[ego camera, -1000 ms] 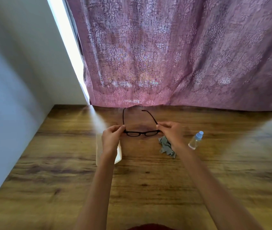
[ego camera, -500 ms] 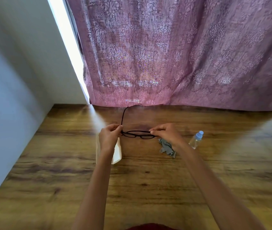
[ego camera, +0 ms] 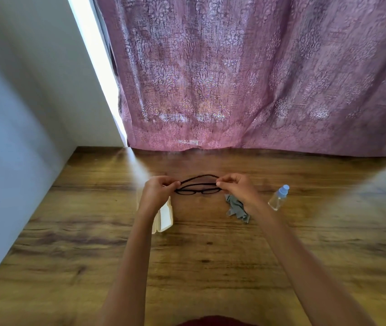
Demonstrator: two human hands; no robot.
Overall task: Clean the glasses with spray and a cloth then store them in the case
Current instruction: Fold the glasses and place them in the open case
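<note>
Black-framed glasses (ego camera: 197, 190) hang just above the wooden table (ego camera: 210, 255), both temple arms folded across the back of the frame. My left hand (ego camera: 157, 192) pinches the left end and my right hand (ego camera: 239, 188) pinches the right end. A white glasses case (ego camera: 164, 218) lies open on the table under my left wrist, partly hidden by it. A crumpled grey cloth (ego camera: 236, 208) lies below my right hand. A small clear spray bottle (ego camera: 278, 197) with a blue cap stands tilted to the right of the cloth.
A pink patterned curtain (ego camera: 257, 78) hangs along the table's far edge. A pale wall (ego camera: 10, 114) borders the table on the left, with a bright strip of light beside the curtain.
The two temple arms, which stuck out toward the curtain, have been folded in against the frame. The glasses tipped flatter and both hands stayed at the frame's ends.
</note>
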